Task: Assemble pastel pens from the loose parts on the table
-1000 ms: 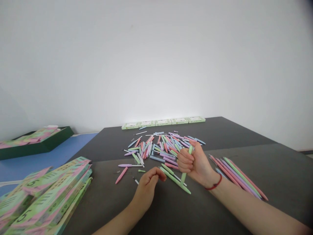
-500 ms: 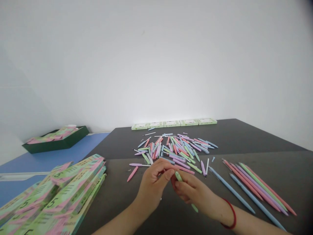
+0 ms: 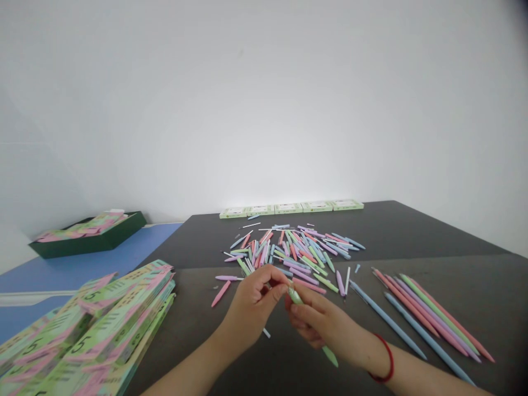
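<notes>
Now the right hand (image 3: 317,319) clamps fingers around the green pen (image 3: 330,357): hold steady (left hand (image 3: 256,302) at its upper end, grip unclear)!

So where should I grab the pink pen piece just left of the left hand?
Probably its middle: reach down from above and pinch the pink pen piece by its two long sides. It's slim and lies flat, and a purple piece sits close to its far end.
</notes>
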Motion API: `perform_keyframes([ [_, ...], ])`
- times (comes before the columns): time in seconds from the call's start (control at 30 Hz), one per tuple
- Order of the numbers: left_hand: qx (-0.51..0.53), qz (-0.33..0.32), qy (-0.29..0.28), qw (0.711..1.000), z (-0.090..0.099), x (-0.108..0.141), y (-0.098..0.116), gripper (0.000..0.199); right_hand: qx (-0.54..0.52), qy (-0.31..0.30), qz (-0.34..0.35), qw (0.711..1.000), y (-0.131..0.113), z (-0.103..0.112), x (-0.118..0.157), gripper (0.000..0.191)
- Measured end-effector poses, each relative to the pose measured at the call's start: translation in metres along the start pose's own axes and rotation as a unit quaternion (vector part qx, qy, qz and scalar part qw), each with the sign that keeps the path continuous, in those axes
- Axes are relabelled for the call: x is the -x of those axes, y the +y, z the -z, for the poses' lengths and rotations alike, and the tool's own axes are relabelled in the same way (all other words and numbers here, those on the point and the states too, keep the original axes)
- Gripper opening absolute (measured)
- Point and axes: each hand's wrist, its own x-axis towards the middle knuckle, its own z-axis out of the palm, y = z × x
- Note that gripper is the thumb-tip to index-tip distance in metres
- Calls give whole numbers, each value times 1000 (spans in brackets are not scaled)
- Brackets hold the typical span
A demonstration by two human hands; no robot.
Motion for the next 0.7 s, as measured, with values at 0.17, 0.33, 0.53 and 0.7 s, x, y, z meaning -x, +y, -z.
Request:
perform_keyframes([
  [0.17, 128, 64, 14, 990, 0, -6, -13, 15, -25, -6, -30, 999, -4, 1, 0, 14],
  [0.33, 141, 67, -35, 987, -5, -4, -13, 21, -24, -20, -35, 999, -3, 2, -1, 11],
  [0.53, 137, 68, 11, 988, -10, -4, -28, 21, 15, -4, -15, 1000, -10, 4, -2, 15],
  [0.7, 78, 100, 58, 990, -17, -6, -59, 31, 217, 54, -83, 971, -24, 31, -6, 12],
])
